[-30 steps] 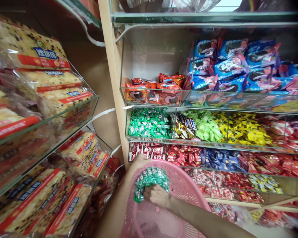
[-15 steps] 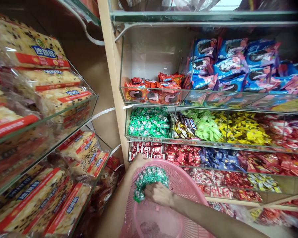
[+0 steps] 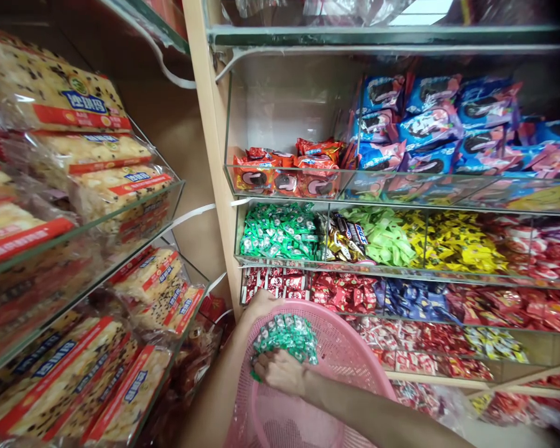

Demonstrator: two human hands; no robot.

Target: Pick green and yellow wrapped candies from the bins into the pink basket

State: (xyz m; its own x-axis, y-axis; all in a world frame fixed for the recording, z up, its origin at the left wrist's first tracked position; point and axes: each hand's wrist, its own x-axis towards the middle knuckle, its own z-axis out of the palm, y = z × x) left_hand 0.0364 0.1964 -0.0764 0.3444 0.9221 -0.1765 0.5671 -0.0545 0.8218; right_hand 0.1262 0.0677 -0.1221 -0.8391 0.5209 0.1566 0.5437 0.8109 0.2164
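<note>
A pink plastic mesh basket [image 3: 303, 410] tilts in front of the shelves. My left hand [image 3: 264, 303] grips its far rim at the left, the fingertips partly hidden. Inside, green-wrapped candies [image 3: 289, 333] are heaped against the far left wall. My right hand [image 3: 280, 371] reaches into the basket at the near side of the heap. Its fingers are curled down on the candies, and a bit of green wrapper shows under them. Just above the basket, a glass-fronted bin holds more green-wrapped candies [image 3: 280, 230] of the same look.
Right of the green candies are bins of light green [image 3: 387, 239] and yellow sweets [image 3: 452, 242]. Red packets [image 3: 343, 291] and blue packets [image 3: 417, 298] fill the row below. Blue cookie packs [image 3: 432, 124] are stacked above. At the left, glass shelves hold wrapped pastry bars [image 3: 74, 93].
My right hand has moved a little left and down within the basket, showing more of the candy heap behind it. My left hand stays on the rim.
</note>
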